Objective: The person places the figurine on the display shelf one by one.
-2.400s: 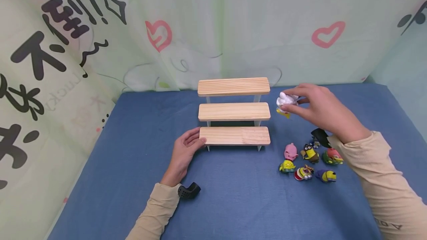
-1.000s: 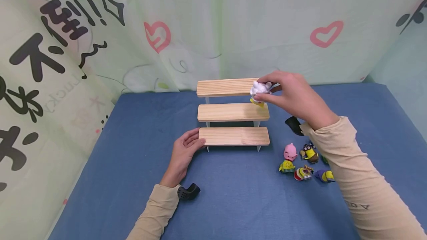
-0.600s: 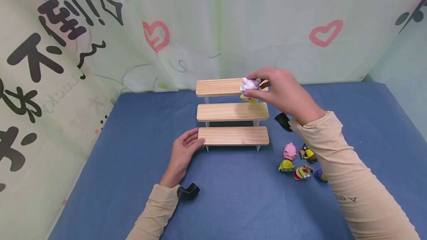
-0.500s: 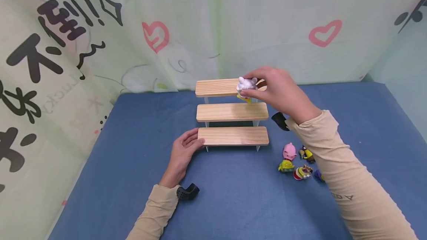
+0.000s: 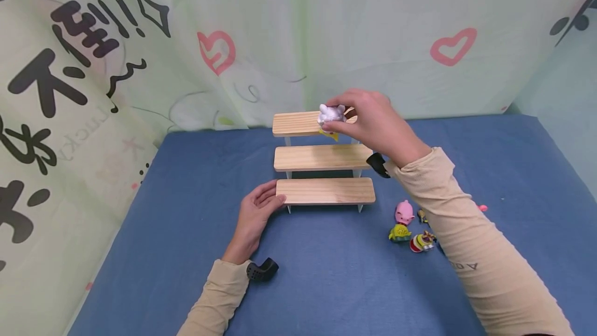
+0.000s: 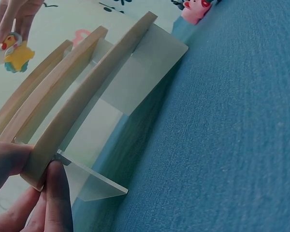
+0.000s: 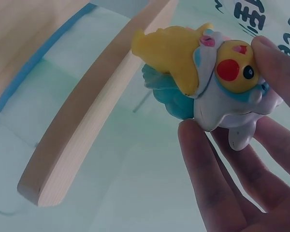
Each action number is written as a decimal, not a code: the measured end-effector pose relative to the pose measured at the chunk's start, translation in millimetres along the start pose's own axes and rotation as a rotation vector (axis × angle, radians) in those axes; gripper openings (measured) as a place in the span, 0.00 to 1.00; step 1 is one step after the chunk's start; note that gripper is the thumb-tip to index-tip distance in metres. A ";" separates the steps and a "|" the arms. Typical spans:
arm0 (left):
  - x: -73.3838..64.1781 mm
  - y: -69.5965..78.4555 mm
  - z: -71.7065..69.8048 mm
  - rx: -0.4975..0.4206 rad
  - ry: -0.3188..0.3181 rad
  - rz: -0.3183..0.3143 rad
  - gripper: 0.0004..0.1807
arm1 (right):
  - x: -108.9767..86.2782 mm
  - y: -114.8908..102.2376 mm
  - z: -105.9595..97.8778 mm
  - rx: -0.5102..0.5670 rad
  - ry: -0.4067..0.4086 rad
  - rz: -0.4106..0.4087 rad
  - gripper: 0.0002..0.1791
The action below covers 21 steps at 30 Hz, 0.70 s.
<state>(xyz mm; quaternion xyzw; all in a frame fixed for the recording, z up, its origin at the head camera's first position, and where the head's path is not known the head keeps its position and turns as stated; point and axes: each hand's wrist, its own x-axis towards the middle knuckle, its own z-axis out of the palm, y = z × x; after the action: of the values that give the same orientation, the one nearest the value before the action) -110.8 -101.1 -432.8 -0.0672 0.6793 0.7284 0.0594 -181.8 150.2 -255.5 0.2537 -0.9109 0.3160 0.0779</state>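
My right hand (image 5: 373,121) holds a Pikachu figurine (image 5: 331,114) in a white cape with thumb and fingers, just above the top shelf of a three-tier wooden stand (image 5: 326,191). In the right wrist view the figurine (image 7: 212,72) lies tilted, with its yellow face, red cheek and turquoise base showing. A gap separates it from the shelf edge there. My left hand (image 5: 254,217) grips the left end of the lowest shelf. Seen from the left wrist, the thumb is on one face of that shelf (image 6: 82,104) and the fingers on the other.
Right of the stand several small figurines lie on the blue cloth (image 5: 326,274), among them a pink-headed one (image 5: 404,212) and a red, white and yellow one (image 5: 422,241). My right sleeve (image 5: 471,242) covers others. A pale printed curtain (image 5: 364,25) hangs behind the stand.
My right hand has carried the Pikachu figurine leftward and slightly up, from right of the stand to over the top shelf. My left hand has stayed on the lowest shelf.
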 end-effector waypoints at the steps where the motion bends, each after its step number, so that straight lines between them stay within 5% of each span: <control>1: 0.3 -0.5 -0.1 0.000 0.000 0.001 0.27 | 1.1 -0.3 0.7 -0.004 -0.001 -0.001 0.21; 21: -0.5 1.1 0.2 -0.006 -0.002 -0.002 0.26 | 30.6 -17.3 13.6 -0.021 -0.039 -0.022 0.22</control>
<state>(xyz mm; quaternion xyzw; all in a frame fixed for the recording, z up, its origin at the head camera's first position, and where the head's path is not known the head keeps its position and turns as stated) -110.5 -101.0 -431.6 -0.0671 0.6768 0.7306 0.0605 -199.0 117.7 -247.7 0.2692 -0.9127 0.3003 0.0661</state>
